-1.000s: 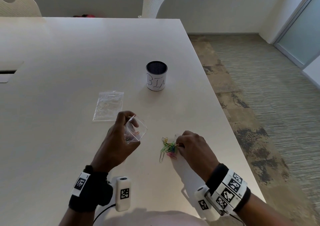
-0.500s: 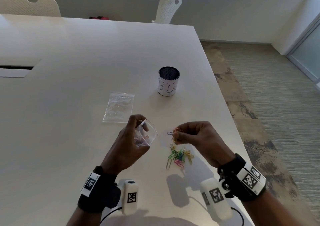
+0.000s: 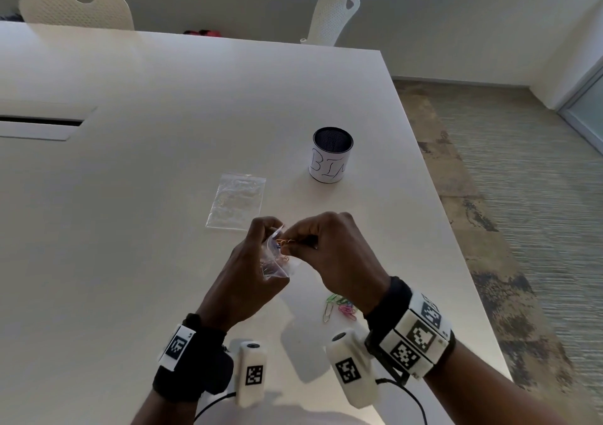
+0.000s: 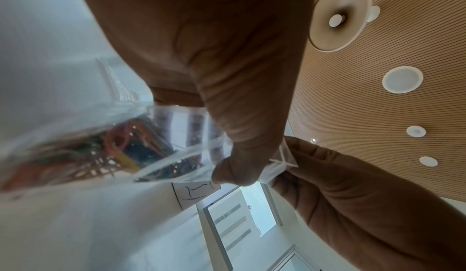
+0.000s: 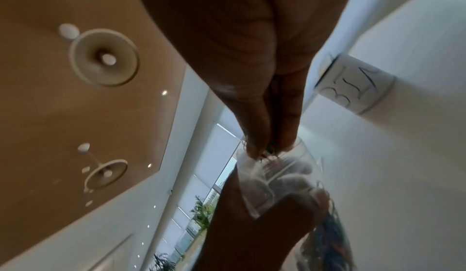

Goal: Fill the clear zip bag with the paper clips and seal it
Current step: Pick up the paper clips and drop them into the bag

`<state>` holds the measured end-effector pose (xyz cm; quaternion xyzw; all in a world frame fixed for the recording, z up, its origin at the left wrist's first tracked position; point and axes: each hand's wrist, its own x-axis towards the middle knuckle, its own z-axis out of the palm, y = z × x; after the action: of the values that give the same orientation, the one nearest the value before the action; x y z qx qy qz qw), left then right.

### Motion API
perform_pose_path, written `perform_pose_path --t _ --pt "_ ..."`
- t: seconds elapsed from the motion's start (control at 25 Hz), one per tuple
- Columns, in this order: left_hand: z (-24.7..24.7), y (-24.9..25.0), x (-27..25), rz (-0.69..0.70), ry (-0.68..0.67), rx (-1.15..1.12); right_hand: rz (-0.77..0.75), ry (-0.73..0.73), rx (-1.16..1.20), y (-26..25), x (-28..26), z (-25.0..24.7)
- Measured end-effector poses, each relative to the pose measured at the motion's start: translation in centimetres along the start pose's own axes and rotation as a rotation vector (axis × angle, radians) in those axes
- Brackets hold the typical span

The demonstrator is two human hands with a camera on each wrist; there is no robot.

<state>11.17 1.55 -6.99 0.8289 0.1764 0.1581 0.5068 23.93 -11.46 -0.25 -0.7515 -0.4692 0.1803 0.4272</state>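
My left hand (image 3: 257, 261) holds a small clear zip bag (image 3: 277, 261) up above the white table (image 3: 130, 229), its mouth spread open toward the right. Coloured paper clips (image 4: 118, 147) lie inside the bag (image 4: 176, 135). My right hand (image 3: 313, 242) pinches a few paper clips (image 3: 284, 241) at the bag's mouth; its fingertips (image 5: 254, 145) reach into the opening of the bag (image 5: 277, 173). A small heap of loose paper clips (image 3: 339, 307) lies on the table under my right wrist, partly hidden by it.
A second clear zip bag (image 3: 237, 201) lies flat on the table behind my hands. A dark mesh cup (image 3: 332, 154) with a white label stands further back right. The table's right edge (image 3: 456, 261) is close. Two white chairs stand at the far side.
My right hand lifted a few clips off the heap and carried them left to the bag's mouth. The left hand kept hold of the bag and raised it a little.
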Motion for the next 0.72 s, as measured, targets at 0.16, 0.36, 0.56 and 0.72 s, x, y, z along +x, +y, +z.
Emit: perform_pose_path --t 0.16,0.36,0.56,0.72 --pt "0.0 -0.1 0.0 0.005 0.003 -0.008 -0.037 -0.035 -0.067 -0.5 0.0 -0.6" --pt "0.0 -0.1 0.0 0.031 0.004 -0.026 -0.025 0.097 -0.066 0.6 -0.7 -2.8" --pt "-0.1 -0.2 0.1 0.031 -0.005 -0.02 0.199 -0.012 -0.232 5.0 -3.4 -4.9" --pt "0.0 -0.1 0.3 0.034 -0.008 -0.005 0.233 -0.281 -0.449 7.3 -6.2 -4.0"
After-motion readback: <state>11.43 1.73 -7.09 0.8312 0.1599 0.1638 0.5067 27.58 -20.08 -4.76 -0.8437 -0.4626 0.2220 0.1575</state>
